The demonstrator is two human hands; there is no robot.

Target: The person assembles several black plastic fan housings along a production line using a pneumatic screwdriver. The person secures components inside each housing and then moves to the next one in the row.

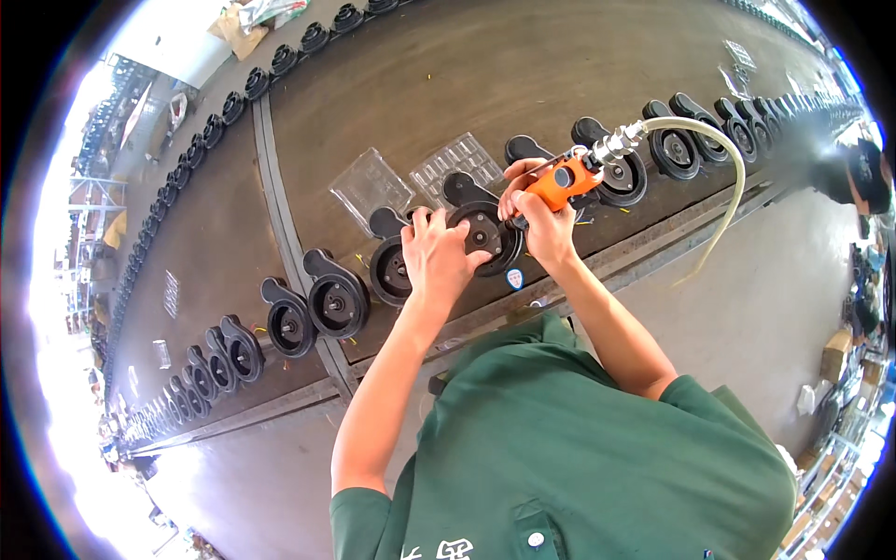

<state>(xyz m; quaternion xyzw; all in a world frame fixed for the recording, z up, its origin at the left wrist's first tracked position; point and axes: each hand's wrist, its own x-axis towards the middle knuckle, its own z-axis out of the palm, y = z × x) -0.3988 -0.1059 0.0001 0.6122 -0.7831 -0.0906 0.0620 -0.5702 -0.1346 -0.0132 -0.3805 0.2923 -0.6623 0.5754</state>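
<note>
My right hand (539, 219) grips an orange air-powered screwdriver (558, 183) with a metal fitting and a pale hose (719, 149) running off to the right. Its tip points down at a round black fan housing (487, 233) on the conveyor. My left hand (437, 254) rests on the left rim of that same housing, fingers curled over its edge. Both forearms come up from my green shirt at the lower edge.
A long dark conveyor belt (420, 103) carries a row of black fan housings (336, 297) from lower left to upper right. Two clear plastic trays (373, 185) lie behind the housing. Another person (868, 177) stands at the far right. Boxes sit at the right edge.
</note>
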